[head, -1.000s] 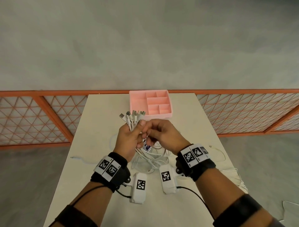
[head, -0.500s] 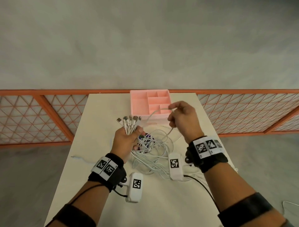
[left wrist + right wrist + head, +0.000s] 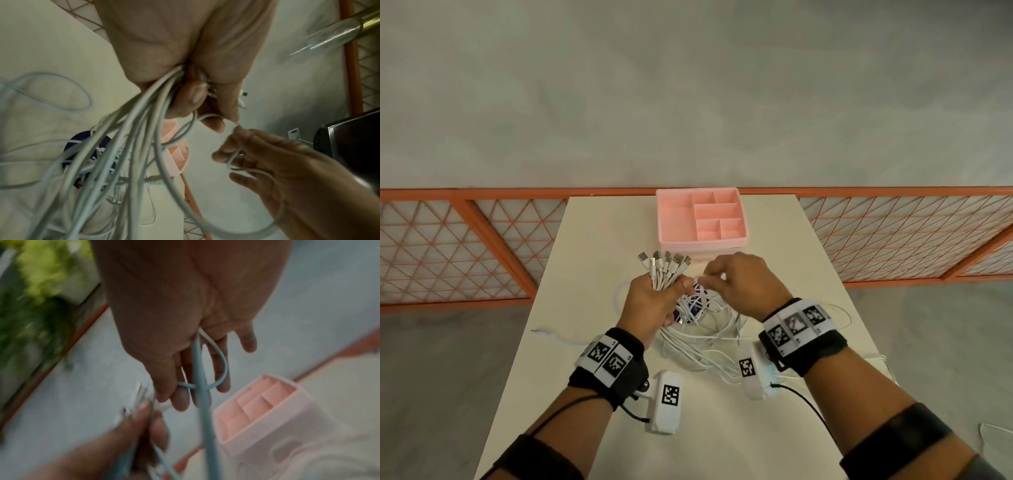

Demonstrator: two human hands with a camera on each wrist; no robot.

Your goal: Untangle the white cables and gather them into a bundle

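White cables point(image 3: 698, 329) on cream table point(image 3: 592, 260)

White cables point(image 3: 709, 337), pink tray point(image 3: 676, 219), orange lattice railing point(image 3: 482, 240)

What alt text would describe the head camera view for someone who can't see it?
A left hand grips a fan of white cable ends while the right hand pinches one cable beside it, above a tangle on a cream table. A pink compartmented plastic tray sits behind.
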